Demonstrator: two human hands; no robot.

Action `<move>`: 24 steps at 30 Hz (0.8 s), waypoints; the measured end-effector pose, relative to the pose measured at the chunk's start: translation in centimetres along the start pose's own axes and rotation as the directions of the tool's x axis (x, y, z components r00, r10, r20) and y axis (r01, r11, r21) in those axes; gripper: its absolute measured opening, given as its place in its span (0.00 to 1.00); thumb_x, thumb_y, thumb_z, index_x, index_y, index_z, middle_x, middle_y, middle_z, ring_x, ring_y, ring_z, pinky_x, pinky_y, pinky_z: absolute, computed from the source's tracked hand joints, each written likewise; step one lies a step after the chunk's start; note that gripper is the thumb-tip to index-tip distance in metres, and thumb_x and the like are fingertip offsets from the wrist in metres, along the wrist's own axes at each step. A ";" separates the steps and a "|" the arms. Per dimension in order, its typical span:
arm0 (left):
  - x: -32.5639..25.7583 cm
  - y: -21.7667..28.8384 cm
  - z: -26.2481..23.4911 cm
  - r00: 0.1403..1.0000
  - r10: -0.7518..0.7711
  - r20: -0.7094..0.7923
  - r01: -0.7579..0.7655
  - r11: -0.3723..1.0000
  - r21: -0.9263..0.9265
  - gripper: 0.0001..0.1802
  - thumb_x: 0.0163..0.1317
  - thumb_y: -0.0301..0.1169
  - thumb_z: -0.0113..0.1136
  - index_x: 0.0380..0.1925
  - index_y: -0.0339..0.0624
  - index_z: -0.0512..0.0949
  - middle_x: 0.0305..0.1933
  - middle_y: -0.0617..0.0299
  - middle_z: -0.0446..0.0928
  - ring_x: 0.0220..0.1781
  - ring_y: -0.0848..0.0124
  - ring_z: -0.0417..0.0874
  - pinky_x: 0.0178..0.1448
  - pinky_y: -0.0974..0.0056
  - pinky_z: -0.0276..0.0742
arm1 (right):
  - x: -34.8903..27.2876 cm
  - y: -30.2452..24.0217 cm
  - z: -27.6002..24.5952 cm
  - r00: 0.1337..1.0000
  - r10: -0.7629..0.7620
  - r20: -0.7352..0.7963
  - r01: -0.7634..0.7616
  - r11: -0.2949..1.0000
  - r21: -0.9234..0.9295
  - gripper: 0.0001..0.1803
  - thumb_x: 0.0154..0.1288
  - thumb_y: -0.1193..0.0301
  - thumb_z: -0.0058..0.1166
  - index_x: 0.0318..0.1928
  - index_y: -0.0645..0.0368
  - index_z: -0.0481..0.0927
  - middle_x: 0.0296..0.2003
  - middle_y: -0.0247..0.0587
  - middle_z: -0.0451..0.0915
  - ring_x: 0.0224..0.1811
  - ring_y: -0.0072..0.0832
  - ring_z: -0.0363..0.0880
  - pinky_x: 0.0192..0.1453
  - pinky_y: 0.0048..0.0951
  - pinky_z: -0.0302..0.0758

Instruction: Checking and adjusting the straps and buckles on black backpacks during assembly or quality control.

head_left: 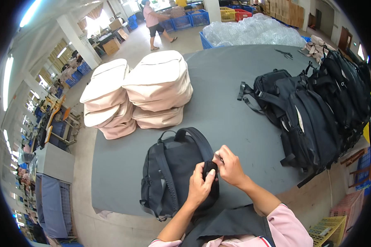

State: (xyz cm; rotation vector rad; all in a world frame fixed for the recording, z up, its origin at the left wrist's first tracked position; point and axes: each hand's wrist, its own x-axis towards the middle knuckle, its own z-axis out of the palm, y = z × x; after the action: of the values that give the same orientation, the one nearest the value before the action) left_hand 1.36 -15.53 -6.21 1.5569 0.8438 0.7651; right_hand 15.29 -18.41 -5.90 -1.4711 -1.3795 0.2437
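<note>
A black backpack (154, 164) lies on the grey table in front of me, with its shoulder straps facing up. My left hand (198, 187) is closed around the lower part of the right-hand shoulder strap (202, 144), its thumb pressed on a dark padded piece. Just beside it, my right hand (231, 168) is closed in a pinch near the same strap. What sits between those fingertips is too small and dark to make out.
Pale pink backpacks (158, 80) are stacked at the table's far left. Several black backpacks (313, 119) are heaped along the right edge. Small dark pieces (283, 54) lie at the far end of the grey table (218, 90). Beyond, a person (152, 22) walks past blue crates (181, 22).
</note>
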 end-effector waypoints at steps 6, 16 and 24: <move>2.1 2.0 0.8 0.999 -0.045 -0.004 0.042 0.947 -0.319 0.11 0.66 0.29 0.50 0.46 0.35 0.68 0.39 0.57 0.78 0.32 0.75 0.78 0.38 0.70 0.75 | 0.1 -1.5 -4.7 0.916 0.005 0.401 -0.343 0.526 0.778 0.10 0.69 0.70 0.48 0.29 0.58 0.68 0.22 0.25 0.66 0.19 0.09 0.61 0.20 0.13 0.57; 1.3 0.7 0.5 0.988 -0.145 0.054 0.151 0.841 -0.519 0.12 0.66 0.32 0.53 0.45 0.35 0.68 0.42 0.55 0.77 0.35 0.72 0.79 0.45 0.68 0.75 | 0.2 1.7 -2.8 0.999 0.004 0.045 -0.003 1.000 -0.013 0.12 0.51 0.72 0.62 0.37 0.58 0.75 0.29 0.36 0.74 0.26 0.32 0.77 0.27 0.30 0.71; 0.7 0.5 0.0 0.988 -0.132 0.083 0.156 0.852 -0.500 0.14 0.67 0.30 0.52 0.48 0.34 0.68 0.43 0.55 0.77 0.39 0.72 0.79 0.47 0.66 0.76 | 1.1 1.6 -2.8 0.969 -0.190 0.158 0.208 0.972 -0.108 0.13 0.48 0.76 0.63 0.37 0.58 0.77 0.26 0.35 0.74 0.19 0.27 0.72 0.22 0.26 0.68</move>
State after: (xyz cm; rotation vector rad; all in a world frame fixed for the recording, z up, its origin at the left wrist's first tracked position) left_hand 1.80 -15.05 -5.72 1.0245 0.6487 0.7633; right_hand 18.67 -18.64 -5.37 -1.4247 -1.6762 0.1421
